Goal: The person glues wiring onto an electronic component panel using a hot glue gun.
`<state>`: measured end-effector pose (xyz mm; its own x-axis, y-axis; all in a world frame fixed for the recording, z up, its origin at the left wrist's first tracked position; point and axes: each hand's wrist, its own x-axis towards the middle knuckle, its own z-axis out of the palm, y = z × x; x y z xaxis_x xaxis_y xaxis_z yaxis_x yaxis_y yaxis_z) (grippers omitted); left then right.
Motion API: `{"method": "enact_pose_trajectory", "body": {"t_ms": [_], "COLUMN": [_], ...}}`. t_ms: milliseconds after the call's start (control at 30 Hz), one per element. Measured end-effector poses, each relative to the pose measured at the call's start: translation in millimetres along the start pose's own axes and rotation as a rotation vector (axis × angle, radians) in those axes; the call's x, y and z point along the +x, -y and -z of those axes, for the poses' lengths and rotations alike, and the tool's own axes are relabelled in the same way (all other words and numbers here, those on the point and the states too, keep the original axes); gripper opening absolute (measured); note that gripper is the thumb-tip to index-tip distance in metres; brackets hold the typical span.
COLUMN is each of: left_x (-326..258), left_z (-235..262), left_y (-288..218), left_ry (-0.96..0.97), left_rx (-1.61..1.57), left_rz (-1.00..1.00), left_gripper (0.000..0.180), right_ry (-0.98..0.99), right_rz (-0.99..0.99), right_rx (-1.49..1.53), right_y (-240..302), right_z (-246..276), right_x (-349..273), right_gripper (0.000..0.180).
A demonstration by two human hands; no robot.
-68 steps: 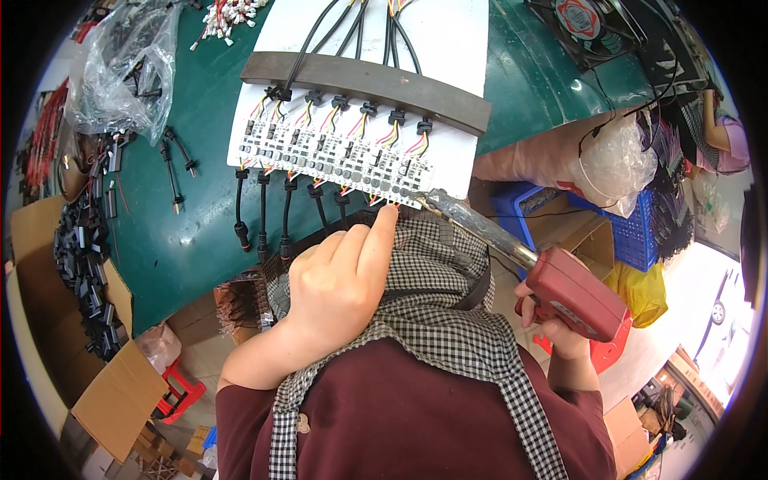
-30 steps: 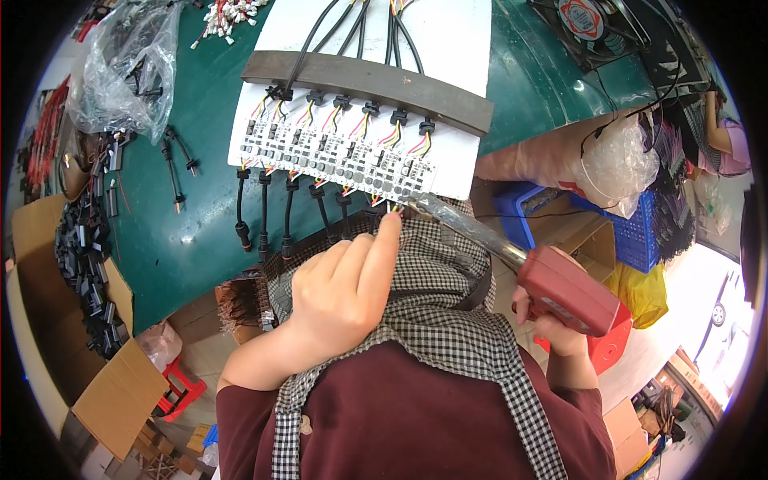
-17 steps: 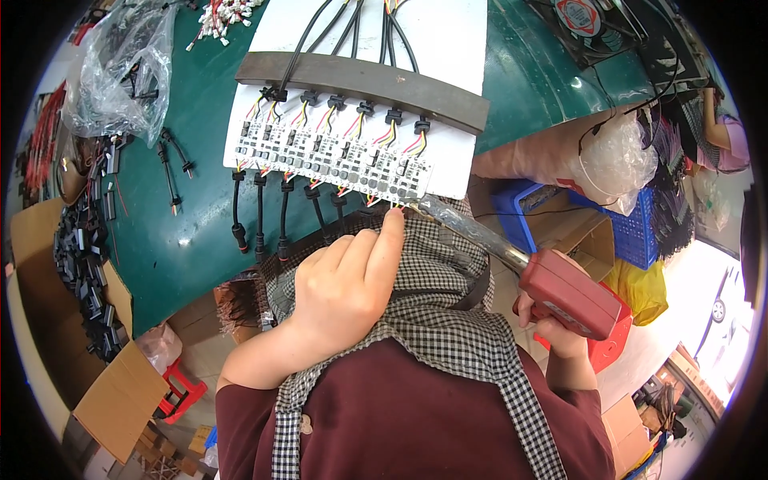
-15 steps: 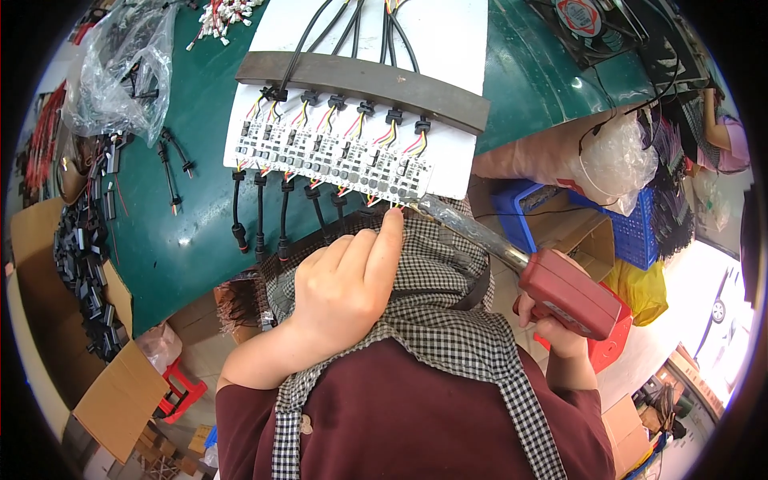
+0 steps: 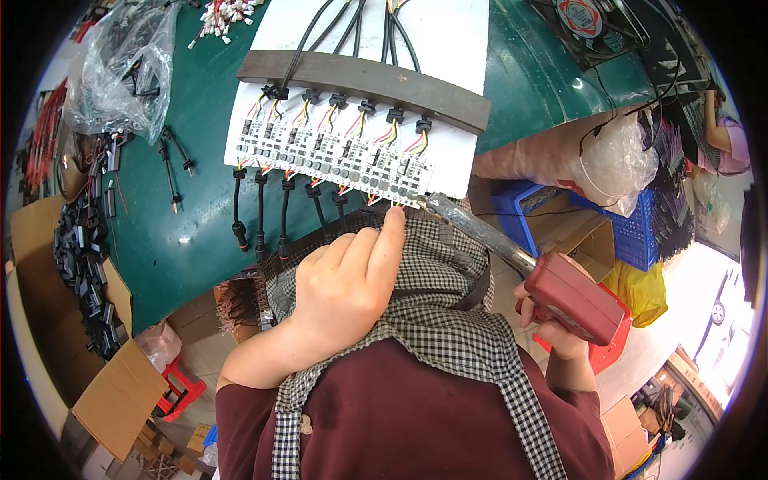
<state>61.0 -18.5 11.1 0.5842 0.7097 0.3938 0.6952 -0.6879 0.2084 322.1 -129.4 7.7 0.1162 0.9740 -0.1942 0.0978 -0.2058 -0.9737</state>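
My left hand (image 5: 344, 280) is closed at the near edge of a row of small white circuit boards (image 5: 332, 160), its index finger stretched toward the right-end board. Thin wires show just above that fingertip; the thumb is hidden beneath. My right hand (image 5: 556, 328) grips a red-handled soldering gun (image 5: 576, 298), whose long barrel slants up-left. Its tip is beside the right-end board, close to my left fingertip. Black cables (image 5: 286, 216) with coloured wires hang from the boards' near side. More black cables run from the far side under a dark bar (image 5: 360, 80).
The boards lie on a white sheet (image 5: 452, 40) on a green table (image 5: 192, 240). Loose cables (image 5: 170, 172) and a clear plastic bag (image 5: 120, 72) are at left, near a cardboard box (image 5: 124, 392). A fan (image 5: 588, 24) stands far right, above blue crates (image 5: 636, 232).
The soldering gun has shifted slightly right and down, drawing its tip a little away from the board's edge. My left hand has barely moved.
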Motion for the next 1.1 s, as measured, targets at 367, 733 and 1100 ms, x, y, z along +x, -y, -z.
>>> {"method": "enact_pose_trajectory", "body": {"t_ms": [367,733,1100], "left_x": [-0.5,-1.4,-0.7], "left_z": [-1.5,-5.0,-3.7], "left_y": [1.5,-0.7,-2.9], "left_ry": [0.001,0.001,-0.003], "left_rx": [-0.021,0.038,0.070], "left_rz": [-0.003,-0.074,-0.065], "left_gripper": [0.036,0.038,0.035], "right_ry": [0.034,0.102,-0.001], "right_rz": [0.007,0.154,-0.084], "right_rx": [-0.069,-0.169,0.155], "right_y": [2.1,-1.1,-7.2], "right_z": [3.7,4.0,10.2], "right_x": [1.2,5.5,-11.0], "right_gripper": [0.037,0.046,0.080]}}
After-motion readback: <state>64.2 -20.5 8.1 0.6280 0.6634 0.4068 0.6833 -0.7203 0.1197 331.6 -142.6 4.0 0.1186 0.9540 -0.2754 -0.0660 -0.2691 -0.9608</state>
